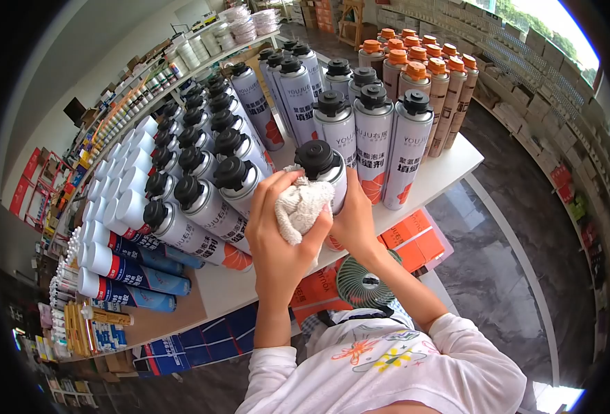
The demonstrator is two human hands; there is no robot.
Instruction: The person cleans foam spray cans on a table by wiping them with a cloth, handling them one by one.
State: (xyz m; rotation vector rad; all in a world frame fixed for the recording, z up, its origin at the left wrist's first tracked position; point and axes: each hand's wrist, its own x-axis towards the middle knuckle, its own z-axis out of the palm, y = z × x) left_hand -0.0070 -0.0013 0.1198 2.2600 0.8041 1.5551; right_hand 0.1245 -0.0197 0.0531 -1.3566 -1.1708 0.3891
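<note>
My left hand (284,241) is closed around a crumpled whitish cloth (306,207), which presses against the upper side of a spray foam can (334,181) with a black cap. From the other side, my right hand (357,219) grips the same can, its fingers partly hidden behind it. The can is held up near the table's front edge, slightly tilted. Just beyond it stand similar white cans (407,152) with black caps. Another row of black-capped cans (212,210) lies to the left, close to my left hand.
Orange-capped cans (415,79) stand at the back right of the white table (457,157). White-capped blue cans (136,272) are on the left. Below the edge are orange boxes (415,238), a green fan (368,279) and blue boxes (201,345). Stocked shelves line both sides.
</note>
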